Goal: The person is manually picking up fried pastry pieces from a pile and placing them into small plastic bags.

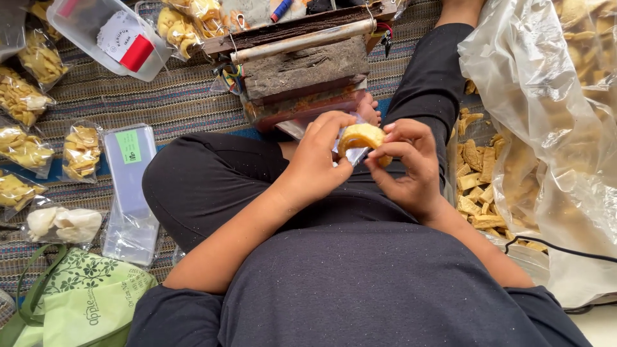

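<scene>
From the head camera, the person sits cross-legged on a striped woven mat (pixel 160 96), and both hands meet over the lap. The left hand (pixel 318 157) and the right hand (pixel 408 164) together pinch a small clear plastic bag (pixel 350 151) with a curled, golden fried cracker (pixel 361 136) at its mouth. The left fingers are curled round the bag's left side, thumb pressed below it; the right thumb and forefinger grip the cracker's right edge, the other fingers bent underneath. By my reading, the step in hand is packing: the cracker looks partly seated in the bag, and finishing calls for a steady hold on the film while the piece goes fully in.

The cracker is pale yellow-brown, ring-like and puffy, and looks brittle.

Just beyond the hands stands a worn wooden sealing device (pixel 302 64) with a metal bar. At far left lie filled snack packets (pixel 80 151) and a stack of empty clear bags (pixel 132 193). At right, a large plastic sack (pixel 553 128) spills loose crackers (pixel 479 186).
</scene>
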